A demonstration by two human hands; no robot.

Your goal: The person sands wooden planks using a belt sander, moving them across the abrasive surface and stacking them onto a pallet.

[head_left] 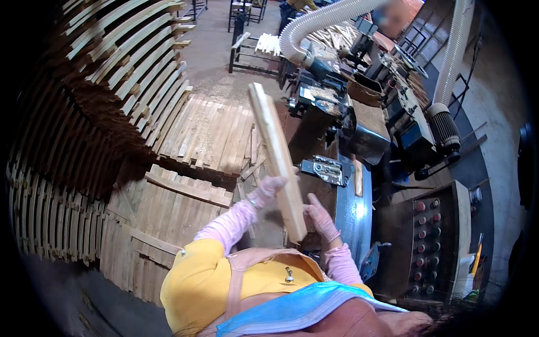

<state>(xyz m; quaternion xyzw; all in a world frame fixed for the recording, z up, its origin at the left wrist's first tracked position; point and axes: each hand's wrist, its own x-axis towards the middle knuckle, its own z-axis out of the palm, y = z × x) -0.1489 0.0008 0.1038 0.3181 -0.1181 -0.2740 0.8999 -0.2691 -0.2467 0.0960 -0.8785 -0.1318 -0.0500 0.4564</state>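
Note:
A long, squared wooden plank [275, 151] is held up in front of my body, tilted, its far end leaning to the left. My left hand [268, 190], in a pale glove, is closed around the plank's left side below its middle. My right hand [321, 219], also gloved, is beside the plank's lower right edge with its fingers apart and one finger extended. Whether its fingertips touch the wood is hard to make out. Just right of the plank, a metal machine bed [349, 224] carries a bracket-like metal fixture [327, 169] and a short wood strip [358, 177].
Tall stacks of wooden slats [140, 67] rise on the left. Lower layers of boards [179, 194] lie beside me. A woodworking machine with a ribbed hose [325, 22] stands ahead right. A control panel [429, 241] with several buttons is at my right; another person [297, 7] is far off.

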